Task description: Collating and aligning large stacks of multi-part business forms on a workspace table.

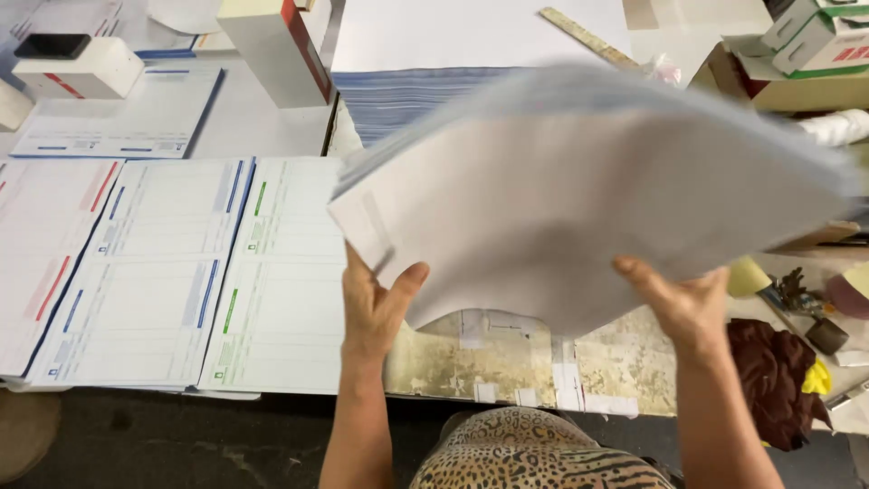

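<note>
I hold a thick stack of white paper sheets (579, 190) up above the worn worktable (507, 362), its sheets fanned and blurred along the top. My left hand (373, 303) grips the stack's lower left corner, thumb on the front. At the lower right edge my right hand (681, 303) holds it the same way. Behind the lifted stack lies another tall pile of sheets with blue-striped edges (407, 100).
Printed forms in overlapping piles (172, 272) cover the left of the table, with red, blue and green bars. A white box (272, 50) and a small white device (77, 63) stand at the back left. Cardboard boxes (815, 45), a dark cloth (774, 371) and small tools are on the right.
</note>
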